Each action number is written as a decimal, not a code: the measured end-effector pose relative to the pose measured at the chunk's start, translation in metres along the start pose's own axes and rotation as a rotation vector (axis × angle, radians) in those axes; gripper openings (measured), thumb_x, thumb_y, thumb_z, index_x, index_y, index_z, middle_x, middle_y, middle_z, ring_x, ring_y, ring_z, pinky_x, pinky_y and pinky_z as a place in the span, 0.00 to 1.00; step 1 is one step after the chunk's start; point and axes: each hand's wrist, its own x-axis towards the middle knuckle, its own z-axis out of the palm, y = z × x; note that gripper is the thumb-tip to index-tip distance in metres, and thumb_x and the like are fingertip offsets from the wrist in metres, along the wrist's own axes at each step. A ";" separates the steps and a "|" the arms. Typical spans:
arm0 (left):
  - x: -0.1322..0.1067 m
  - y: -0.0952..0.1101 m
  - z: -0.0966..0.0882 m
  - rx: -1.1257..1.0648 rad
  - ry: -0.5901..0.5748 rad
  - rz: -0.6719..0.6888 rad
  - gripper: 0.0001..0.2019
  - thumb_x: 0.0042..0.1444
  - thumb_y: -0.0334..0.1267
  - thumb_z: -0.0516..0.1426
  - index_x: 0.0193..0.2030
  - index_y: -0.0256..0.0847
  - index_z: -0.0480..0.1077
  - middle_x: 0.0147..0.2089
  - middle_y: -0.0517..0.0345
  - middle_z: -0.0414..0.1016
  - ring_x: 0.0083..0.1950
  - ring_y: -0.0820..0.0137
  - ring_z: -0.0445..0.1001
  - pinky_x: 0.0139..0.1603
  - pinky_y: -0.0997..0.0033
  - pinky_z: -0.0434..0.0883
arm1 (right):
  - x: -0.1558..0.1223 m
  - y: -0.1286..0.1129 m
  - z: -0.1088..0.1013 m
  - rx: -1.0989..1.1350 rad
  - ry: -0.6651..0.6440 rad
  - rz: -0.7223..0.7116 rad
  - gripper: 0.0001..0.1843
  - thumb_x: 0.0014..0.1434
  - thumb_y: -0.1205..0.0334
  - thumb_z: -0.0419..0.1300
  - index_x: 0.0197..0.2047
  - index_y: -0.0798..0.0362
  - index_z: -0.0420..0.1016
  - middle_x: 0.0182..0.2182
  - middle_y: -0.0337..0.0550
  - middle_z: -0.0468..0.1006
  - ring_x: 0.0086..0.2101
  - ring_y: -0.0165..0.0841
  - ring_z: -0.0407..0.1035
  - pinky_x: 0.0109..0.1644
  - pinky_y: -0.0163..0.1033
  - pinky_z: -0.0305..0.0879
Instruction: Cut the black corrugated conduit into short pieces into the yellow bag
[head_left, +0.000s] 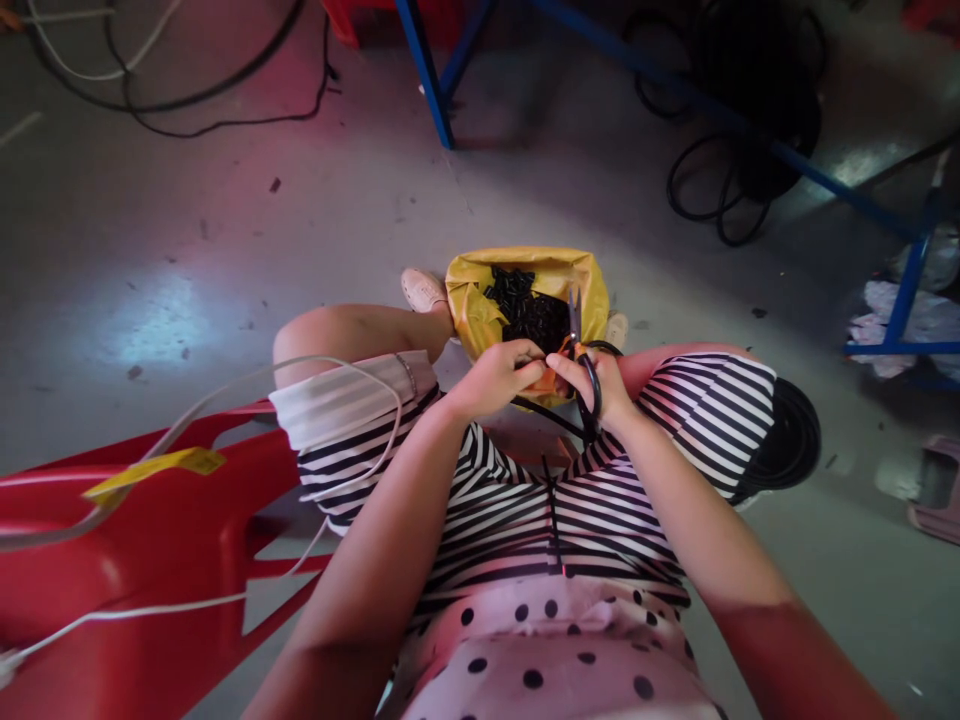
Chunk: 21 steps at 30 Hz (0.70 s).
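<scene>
My right hand [600, 385] is closed around a pair of scissors [575, 320] with dark handles, the blades pointing away from me. Close by on its left, my left hand [501, 375] is pinched shut, its fingertips almost meeting those of the right; whatever they hold is too small to make out. A black cable [551, 411] runs under my hands above my lap. Between my feet, just beyond the hands, stands an open yellow bag [531, 257] with many small black pieces [519, 300] inside.
To my left is a red plastic stool [97, 560] with a white cable [330, 362] crossing it and my knee. A black cable coil [795, 440] lies by my right knee. Blue table legs [427, 75] and more black cables [705, 185] are ahead on the grey floor.
</scene>
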 end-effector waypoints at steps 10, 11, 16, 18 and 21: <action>0.001 -0.004 -0.008 0.003 -0.161 0.047 0.15 0.63 0.51 0.57 0.41 0.41 0.75 0.41 0.54 0.81 0.43 0.66 0.77 0.46 0.69 0.73 | 0.002 -0.008 -0.010 0.236 0.148 0.000 0.23 0.52 0.39 0.70 0.33 0.50 0.72 0.23 0.36 0.72 0.23 0.30 0.67 0.33 0.40 0.74; 0.002 -0.005 -0.010 0.028 -0.155 0.049 0.15 0.64 0.50 0.56 0.41 0.41 0.75 0.41 0.55 0.81 0.43 0.66 0.77 0.46 0.69 0.72 | 0.003 -0.010 -0.013 0.267 0.161 -0.011 0.22 0.52 0.41 0.70 0.33 0.50 0.71 0.23 0.35 0.71 0.22 0.29 0.67 0.34 0.40 0.76; 0.005 -0.010 -0.012 0.046 -0.142 0.036 0.16 0.64 0.50 0.54 0.41 0.40 0.75 0.40 0.56 0.80 0.41 0.66 0.76 0.43 0.69 0.72 | 0.003 -0.019 -0.023 0.405 0.239 -0.056 0.19 0.52 0.46 0.71 0.33 0.50 0.70 0.22 0.33 0.69 0.22 0.28 0.65 0.38 0.42 0.80; 0.006 -0.010 -0.011 0.036 -0.147 0.030 0.15 0.63 0.49 0.54 0.42 0.40 0.75 0.40 0.56 0.81 0.41 0.66 0.76 0.43 0.69 0.71 | 0.004 -0.019 -0.025 0.427 0.273 -0.061 0.20 0.52 0.45 0.71 0.34 0.49 0.69 0.21 0.32 0.69 0.21 0.27 0.65 0.38 0.42 0.80; 0.005 -0.008 -0.009 0.012 -0.139 0.031 0.14 0.61 0.46 0.53 0.41 0.41 0.75 0.41 0.55 0.81 0.41 0.66 0.76 0.44 0.69 0.71 | 0.006 -0.018 -0.028 0.408 0.302 -0.065 0.22 0.54 0.42 0.70 0.34 0.49 0.68 0.21 0.33 0.69 0.22 0.28 0.65 0.37 0.43 0.80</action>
